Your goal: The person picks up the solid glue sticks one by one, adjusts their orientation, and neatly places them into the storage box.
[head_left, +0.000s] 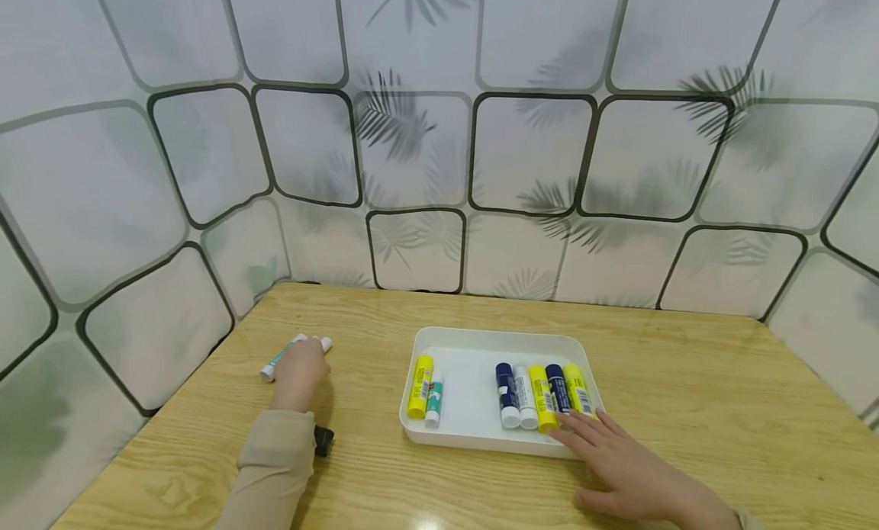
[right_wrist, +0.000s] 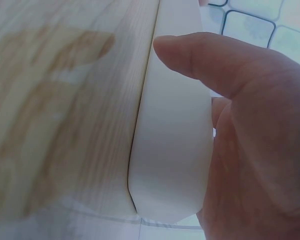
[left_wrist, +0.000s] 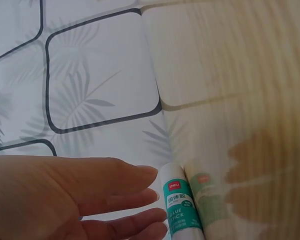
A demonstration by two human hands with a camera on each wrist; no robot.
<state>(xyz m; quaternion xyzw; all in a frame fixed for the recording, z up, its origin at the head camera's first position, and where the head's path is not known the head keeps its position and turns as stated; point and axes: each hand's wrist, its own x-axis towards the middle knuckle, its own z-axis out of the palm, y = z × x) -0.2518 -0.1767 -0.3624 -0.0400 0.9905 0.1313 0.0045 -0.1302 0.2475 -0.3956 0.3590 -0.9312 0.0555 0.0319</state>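
Note:
At the left of the table, my left hand (head_left: 302, 370) reaches down over a white-and-green glue stick (head_left: 275, 362) lying on the wood. In the left wrist view the thumb and fingers are stretched toward the glue stick (left_wrist: 180, 205); the fingertips are close beside it, not wrapped round it. A white stick end (head_left: 326, 344) shows just right of that hand. My right hand (head_left: 625, 469) lies with spread, fairly straight fingers over the near right corner of a white tray (head_left: 474, 440). Its thumb stays outside the tray wall (right_wrist: 170, 135).
Inside the tray, a yellow glue stick (head_left: 420, 387) and a small green one (head_left: 434, 402) stand apart at the left. Several navy, white and yellow glue sticks (head_left: 525, 396) lie in a row at the right. A patterned wall covering (head_left: 426, 248) rises behind the table.

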